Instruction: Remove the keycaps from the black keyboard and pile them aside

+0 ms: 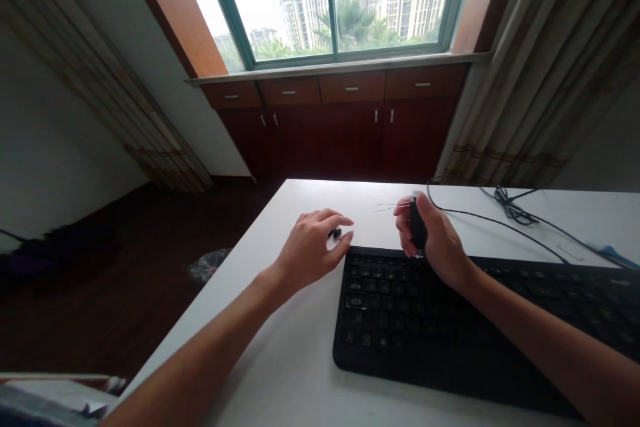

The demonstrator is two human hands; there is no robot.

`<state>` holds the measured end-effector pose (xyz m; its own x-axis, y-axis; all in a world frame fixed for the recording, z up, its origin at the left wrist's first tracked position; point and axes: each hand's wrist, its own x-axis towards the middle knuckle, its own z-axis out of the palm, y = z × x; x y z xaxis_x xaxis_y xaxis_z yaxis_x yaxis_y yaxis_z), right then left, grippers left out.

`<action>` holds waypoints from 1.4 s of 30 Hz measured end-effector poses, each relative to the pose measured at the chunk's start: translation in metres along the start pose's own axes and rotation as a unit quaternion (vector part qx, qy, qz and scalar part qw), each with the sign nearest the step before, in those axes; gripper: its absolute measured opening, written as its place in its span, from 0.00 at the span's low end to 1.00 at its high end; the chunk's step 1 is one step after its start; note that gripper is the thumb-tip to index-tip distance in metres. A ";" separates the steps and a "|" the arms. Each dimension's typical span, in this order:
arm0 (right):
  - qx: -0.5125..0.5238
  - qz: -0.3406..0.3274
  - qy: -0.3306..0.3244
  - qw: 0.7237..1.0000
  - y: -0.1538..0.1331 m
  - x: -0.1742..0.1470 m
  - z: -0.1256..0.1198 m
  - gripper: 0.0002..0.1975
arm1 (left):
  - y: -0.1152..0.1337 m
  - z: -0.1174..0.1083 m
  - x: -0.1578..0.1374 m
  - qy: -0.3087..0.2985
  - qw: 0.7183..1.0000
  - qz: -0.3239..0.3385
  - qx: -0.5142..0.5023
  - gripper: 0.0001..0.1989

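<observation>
"Two bare hands over one white table (pixel 290 347). Left hand (pixel 320 240): thumb and fingers curved, tips apart, gripping nothing that I can see."

"Anything under it?"

"Small black pieces (pixel 335 233) on the tabletop, between thumb and fingers. More than one, I think; too small to count. Touching or not, cannot tell."

"And the right hand (pixel 435 233)?"

"Closed round one black handle (pixel 417 227), held upright, pale at its top. Two thin wires (pixel 385 206) stick out from it, toward the left."

"Where's the keyboard?"

"One, black (pixel 360 347), flat on the table under the right forearm. Left hand just beside its far left corner."

"Other items?"

"One bundled black cable (pixel 517 215) beyond the keyboard, one bent wire (pixel 570 251) near it, one blue object (pixel 617 256) at the right. Four drawers (pixel 340 83) below the window (pixel 333 7)."
</observation>
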<state>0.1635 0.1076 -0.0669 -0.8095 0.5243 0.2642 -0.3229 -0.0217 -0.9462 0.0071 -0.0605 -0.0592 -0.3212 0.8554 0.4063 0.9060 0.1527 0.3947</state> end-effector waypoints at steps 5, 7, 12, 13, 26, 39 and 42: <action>-0.032 -0.003 -0.040 0.999 0.005 -0.003 -0.002 0.20 | 0.024 0.003 -0.001 -0.038 0.942 -0.078 -0.324 0.17; -0.073 -0.028 -0.042 0.996 0.005 -0.007 -0.002 0.14 | 0.031 0.005 -0.001 -0.059 0.893 -0.103 -0.434 0.19; -0.250 -0.158 -0.131 0.946 0.003 -0.018 -0.001 0.09 | 0.038 0.011 -0.003 -0.050 0.817 -0.118 -0.562 0.17; -0.285 -0.186 -0.145 0.929 0.003 -0.018 -0.002 0.11 | 0.037 0.013 -0.003 -0.047 0.814 -0.115 -0.568 0.17; -0.480 -0.303 -0.053 0.822 -0.007 -0.014 0.000 0.14 | 0.040 0.018 -0.008 0.182 0.874 -0.030 -0.448 0.13; 0.048 0.036 0.043 0.997 -0.012 -0.012 0.030 0.13 | 0.026 0.008 -0.020 0.092 0.962 0.155 -0.204 0.19; 0.107 0.019 0.077 0.991 -0.014 -0.012 0.031 0.07 | 0.020 0.009 -0.031 0.085 0.958 0.089 -0.259 0.19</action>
<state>0.1623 0.0757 -0.0512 -0.7438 0.6431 0.1819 -0.4038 -0.2155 -0.8891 0.0381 -0.0789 -0.0712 -0.2539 0.7456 0.6161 0.7065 -0.2921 0.6446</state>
